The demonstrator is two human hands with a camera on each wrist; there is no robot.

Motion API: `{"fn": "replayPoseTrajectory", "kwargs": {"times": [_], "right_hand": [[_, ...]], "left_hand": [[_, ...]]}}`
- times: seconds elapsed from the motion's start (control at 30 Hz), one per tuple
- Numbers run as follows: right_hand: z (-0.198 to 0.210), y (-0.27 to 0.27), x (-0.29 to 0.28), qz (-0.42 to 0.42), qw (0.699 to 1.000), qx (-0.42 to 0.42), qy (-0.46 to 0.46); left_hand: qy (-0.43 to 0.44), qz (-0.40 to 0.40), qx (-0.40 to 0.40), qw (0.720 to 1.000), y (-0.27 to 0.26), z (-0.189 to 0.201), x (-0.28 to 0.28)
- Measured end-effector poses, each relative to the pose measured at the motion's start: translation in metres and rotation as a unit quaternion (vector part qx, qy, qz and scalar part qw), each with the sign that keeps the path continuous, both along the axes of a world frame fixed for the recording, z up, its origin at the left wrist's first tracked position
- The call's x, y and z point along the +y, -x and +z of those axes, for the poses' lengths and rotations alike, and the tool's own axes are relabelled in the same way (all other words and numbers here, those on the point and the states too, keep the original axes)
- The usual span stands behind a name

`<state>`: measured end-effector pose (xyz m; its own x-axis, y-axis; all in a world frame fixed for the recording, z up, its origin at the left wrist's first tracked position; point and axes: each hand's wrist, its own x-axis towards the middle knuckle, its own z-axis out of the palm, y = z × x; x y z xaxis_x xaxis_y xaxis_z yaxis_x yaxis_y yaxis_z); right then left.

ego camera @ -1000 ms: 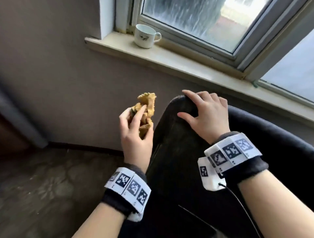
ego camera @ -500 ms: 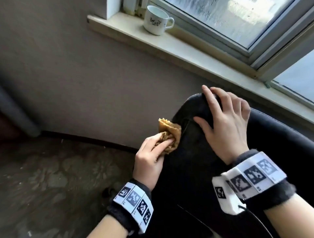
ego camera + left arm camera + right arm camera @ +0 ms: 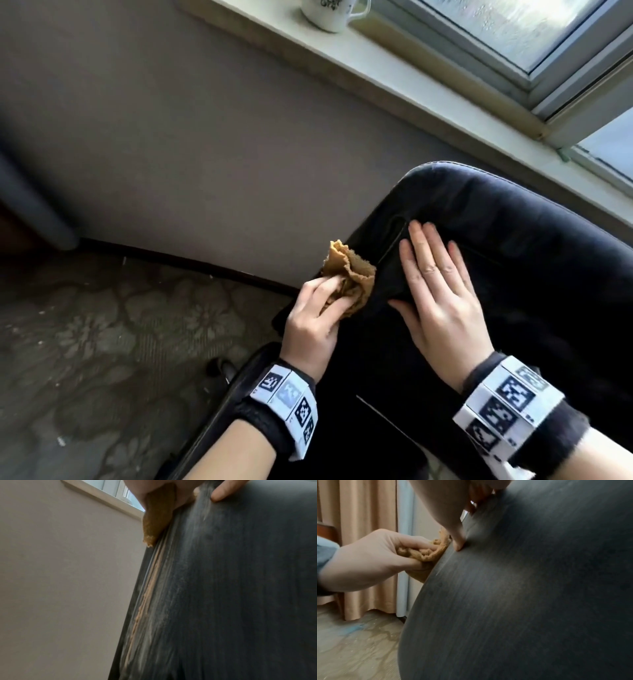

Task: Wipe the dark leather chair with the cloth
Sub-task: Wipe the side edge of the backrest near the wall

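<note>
The dark leather chair [image 3: 496,240] fills the right half of the head view, its back rising toward the window. A crumpled tan cloth [image 3: 349,274] is gripped in my left hand [image 3: 318,315], which presses it against the chair's left side edge. Flat on the leather just to the right lies my right hand [image 3: 435,291], fingers straight and together. The left wrist view shows the cloth [image 3: 157,515] against the chair's edge [image 3: 223,588]. From the right wrist I see the left hand [image 3: 368,559] bunching the cloth [image 3: 426,553] beside the chair [image 3: 522,601].
A white mug [image 3: 329,13] stands on the windowsill [image 3: 428,78] above a grey wall. Patterned floor [image 3: 102,342] lies to the left, with a chair caster [image 3: 219,368] visible. Tan curtains [image 3: 359,507] hang further left.
My left hand has brought the cloth from the air onto the chair's side and moved it downward. My right hand slid down from the top corner and now lies flat.
</note>
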<state>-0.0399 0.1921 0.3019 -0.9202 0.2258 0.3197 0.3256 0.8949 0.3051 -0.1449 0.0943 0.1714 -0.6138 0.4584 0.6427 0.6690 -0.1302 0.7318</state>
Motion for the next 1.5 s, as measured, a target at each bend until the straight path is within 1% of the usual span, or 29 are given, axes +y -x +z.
{"fn": "replayPoseTrajectory", "kwargs": {"times": [0.13, 0.17, 0.23, 0.3, 0.33, 0.37, 0.4, 0.47, 0.53, 0.6, 0.67, 0.73, 0.8, 0.83, 0.87, 0.9, 0.93, 1.0, 1.07, 1.1, 1.13, 1.17, 1.23, 1.3, 1.37, 1.4, 1.43, 1.47, 1.5], "right_hand": [[0.000, 0.001, -0.001, -0.003, 1.000, 0.003, 0.000], [-0.001, 0.001, -0.001, -0.002, 1.000, 0.007, 0.000], [-0.002, 0.002, -0.003, 0.001, 1.000, 0.018, -0.001], [-0.004, 0.002, -0.004, 0.000, 1.000, 0.027, -0.003], [-0.005, 0.003, -0.004, 0.000, 1.000, 0.027, -0.003], [-0.005, 0.002, -0.004, -0.001, 1.000, 0.027, -0.001], [-0.005, 0.002, -0.003, -0.001, 1.000, 0.025, -0.001], [-0.005, 0.000, -0.002, -0.001, 1.000, 0.023, -0.001], [-0.006, 0.000, 0.000, -0.001, 1.000, 0.021, 0.002], [-0.006, 0.001, 0.002, -0.004, 1.000, 0.019, -0.004], [-0.006, 0.000, 0.002, -0.006, 1.000, 0.015, -0.007], [-0.005, -0.002, 0.001, -0.007, 1.000, 0.017, -0.011], [-0.006, -0.003, 0.001, -0.003, 1.000, 0.022, -0.018], [-0.008, -0.002, 0.001, -0.002, 0.999, 0.025, -0.020], [-0.008, -0.001, 0.001, -0.002, 0.999, 0.026, -0.022], [-0.009, 0.000, 0.001, -0.003, 0.999, 0.028, -0.024], [-0.009, 0.000, 0.001, -0.005, 0.999, 0.031, -0.027], [-0.010, -0.001, 0.000, -0.006, 0.999, 0.033, -0.028], [-0.009, -0.001, 0.000, -0.007, 0.999, 0.033, -0.026], [-0.008, -0.001, 0.000, -0.008, 0.999, 0.032, -0.026], [-0.009, -0.001, 0.001, -0.010, 0.999, 0.031, -0.026], [-0.009, -0.001, 0.001, -0.012, 0.999, 0.029, -0.027], [-0.009, -0.002, 0.002, -0.013, 0.999, 0.032, -0.030], [-0.010, -0.003, 0.003, -0.013, 0.999, 0.035, -0.033], [-0.011, -0.003, 0.003, -0.012, 0.999, 0.035, -0.035], [-0.011, -0.003, 0.003, -0.013, 0.999, 0.035, -0.035], [-0.011, -0.003, 0.003, -0.014, 0.999, 0.035, -0.036], [-0.011, -0.002, 0.003, -0.015, 0.999, 0.035, -0.036], [-0.012, -0.003, 0.002, -0.016, 0.999, 0.036, -0.035]], "left_hand": [[0.043, -0.038, -0.041, 0.998, -0.001, -0.026, -0.029], [0.052, -0.032, -0.060, 0.996, 0.001, -0.030, -0.037], [0.059, 0.024, -0.107, 0.992, 0.013, -0.027, -0.042], [0.040, 0.098, -0.144, 0.984, 0.027, -0.004, -0.030], [0.020, 0.106, -0.146, 0.983, 0.032, 0.011, -0.022], [-0.001, 0.090, -0.130, 0.987, 0.032, 0.024, -0.014], [-0.016, 0.056, -0.106, 0.993, 0.028, 0.032, -0.007], [-0.021, -0.013, -0.068, 0.997, 0.012, 0.031, 0.001], [-0.021, -0.026, -0.075, 0.997, 0.001, 0.017, 0.003], [-0.028, -0.009, -0.099, 0.995, -0.002, 0.005, 0.006], [-0.006, 0.007, -0.132, 0.991, -0.005, -0.013, 0.001], [0.072, 0.017, -0.178, 0.981, -0.009, -0.048, -0.018], [0.160, 0.004, -0.212, 0.964, -0.010, -0.086, -0.043], [0.191, -0.006, -0.229, 0.955, -0.006, -0.097, -0.053], [0.206, -0.012, -0.242, 0.948, -0.001, -0.100, -0.057], [0.201, -0.012, -0.248, 0.948, 0.006, -0.096, -0.056], [0.178, -0.008, -0.246, 0.953, 0.014, -0.085, -0.051], [0.108, -0.003, -0.229, 0.967, 0.025, -0.050, -0.029], [0.050, -0.040, -0.208, 0.976, 0.025, -0.016, -0.006], [0.038, -0.066, -0.203, 0.976, 0.021, -0.007, 0.001], [0.039, -0.079, -0.201, 0.976, 0.017, -0.007, 0.005], [0.053, -0.076, -0.204, 0.975, 0.012, -0.018, 0.004], [0.111, -0.055, -0.218, 0.968, 0.007, -0.053, -0.008], [0.191, -0.059, -0.250, 0.947, 0.008, -0.088, -0.021], [0.252, -0.076, -0.293, 0.919, 0.014, -0.109, -0.030], [0.267, -0.083, -0.306, 0.910, 0.017, -0.114, -0.032], [0.268, -0.085, -0.314, 0.907, 0.021, -0.111, -0.033], [0.254, -0.081, -0.317, 0.910, 0.025, -0.102, -0.030], [0.227, -0.072, -0.311, 0.920, 0.027, -0.088, -0.027]]}}
